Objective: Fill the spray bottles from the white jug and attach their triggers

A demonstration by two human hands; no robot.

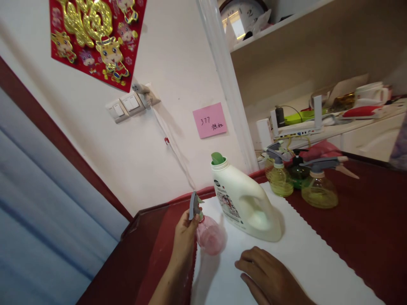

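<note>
My left hand (187, 226) grips a pink see-through spray bottle (211, 237) by its neck, just under the grey trigger head (193, 205). The bottle's round base is on or just above the white sheet; I cannot tell which. Beyond it stands a large pale green jug (243, 197) with a moulded handle, a printed label and a green spout in its uncapped mouth. My right hand (270, 275) hovers low over the sheet in front of the jug, its fingers loosely bent, the thumb apart, holding nothing.
A white sheet (305, 258) with scalloped edges covers part of the dark red table (352, 207). At the right are a yellow spray bottle (319, 192), another yellow one (280, 180) and a dark green pump bottle (299, 171). Behind them, a white router (299, 131) stands by a cluttered shelf.
</note>
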